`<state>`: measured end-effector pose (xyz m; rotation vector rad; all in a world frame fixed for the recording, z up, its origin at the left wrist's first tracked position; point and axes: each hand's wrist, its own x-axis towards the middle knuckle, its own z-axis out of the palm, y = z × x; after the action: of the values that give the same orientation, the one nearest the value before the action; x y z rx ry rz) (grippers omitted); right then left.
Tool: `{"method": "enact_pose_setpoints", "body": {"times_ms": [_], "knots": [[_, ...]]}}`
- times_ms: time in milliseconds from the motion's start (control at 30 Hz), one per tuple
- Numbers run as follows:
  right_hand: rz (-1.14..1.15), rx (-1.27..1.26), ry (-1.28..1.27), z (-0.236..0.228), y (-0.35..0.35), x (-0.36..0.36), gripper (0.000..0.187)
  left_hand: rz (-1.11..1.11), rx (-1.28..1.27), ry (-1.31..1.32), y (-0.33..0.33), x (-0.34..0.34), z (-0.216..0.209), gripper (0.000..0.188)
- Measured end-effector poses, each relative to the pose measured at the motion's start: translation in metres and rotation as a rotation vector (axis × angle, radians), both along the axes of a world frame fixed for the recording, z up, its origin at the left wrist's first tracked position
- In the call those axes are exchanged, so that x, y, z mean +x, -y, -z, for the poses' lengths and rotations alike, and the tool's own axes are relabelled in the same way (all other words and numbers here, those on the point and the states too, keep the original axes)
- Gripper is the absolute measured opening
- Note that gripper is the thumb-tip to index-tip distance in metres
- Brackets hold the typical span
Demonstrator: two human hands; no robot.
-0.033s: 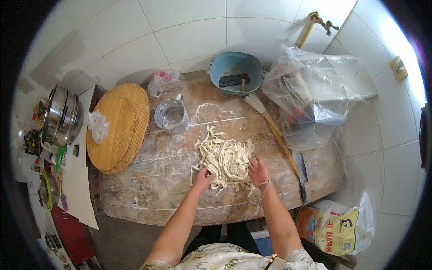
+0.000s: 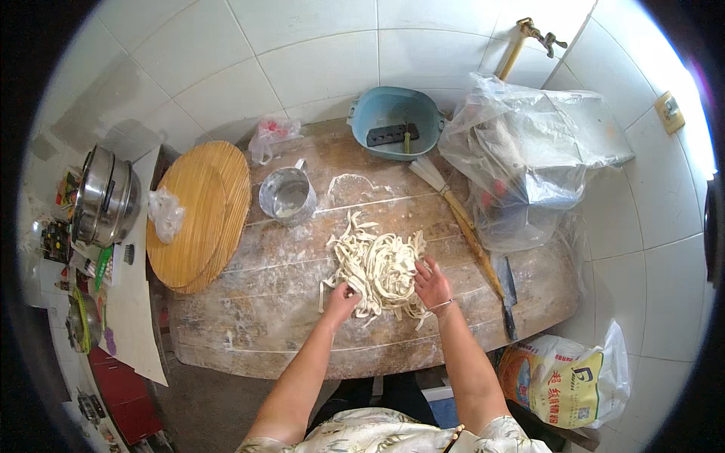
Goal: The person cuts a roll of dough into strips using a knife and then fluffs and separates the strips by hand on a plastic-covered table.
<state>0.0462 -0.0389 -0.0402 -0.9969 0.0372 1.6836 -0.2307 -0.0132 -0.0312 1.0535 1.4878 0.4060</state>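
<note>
A loose heap of floury, flat fresh noodles (image 2: 381, 272) lies in the middle of the worn wooden board (image 2: 249, 325). At the heap's lower left edge, my left hand (image 2: 342, 301) has its fingers curled in on some noodles. My right hand (image 2: 433, 285) rests against the right side of the heap, fingers spread and palm partly turned up. A thin bracelet circles the right wrist. Noodle strands partly hide the left fingertips.
Behind the heap stand a metal mug (image 2: 288, 198) and a blue basin (image 2: 396, 124). To the right lie a long-handled brush (image 2: 461, 215), a knife (image 2: 507, 291) and a plastic-covered box (image 2: 536, 166). Round slatted lids (image 2: 200, 219) lean at left; a flour sack (image 2: 563, 381) sits lower right.
My right hand has shifted very slightly away from me along the heap's edge. The left hand and the noodles look the same.
</note>
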Motion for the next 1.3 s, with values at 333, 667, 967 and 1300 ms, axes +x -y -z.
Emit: {"method": "enact_pose_setpoints", "body": {"times_ms": [333, 667, 967, 1300], "knots": [[-1.084, 0.099, 1.661, -0.071, -0.009, -0.029, 0.079, 0.575, 0.442, -0.781, 0.004, 0.077, -0.091, 0.071], [-0.532, 0.274, 0.385, -0.164, -0.035, 0.052, 0.049, 0.081, 0.29, 0.136, -0.056, 0.006, -0.166, 0.016], [-0.584, 0.07, 0.559, -0.134, -0.05, 0.021, 0.035, -0.163, 0.013, 0.41, -0.054, 0.022, -0.122, 0.033], [-0.465, 0.303, 0.108, -0.185, -0.061, 0.018, 0.034, -0.097, 0.127, 0.509, -0.065, -0.004, -0.158, 0.039]]}}
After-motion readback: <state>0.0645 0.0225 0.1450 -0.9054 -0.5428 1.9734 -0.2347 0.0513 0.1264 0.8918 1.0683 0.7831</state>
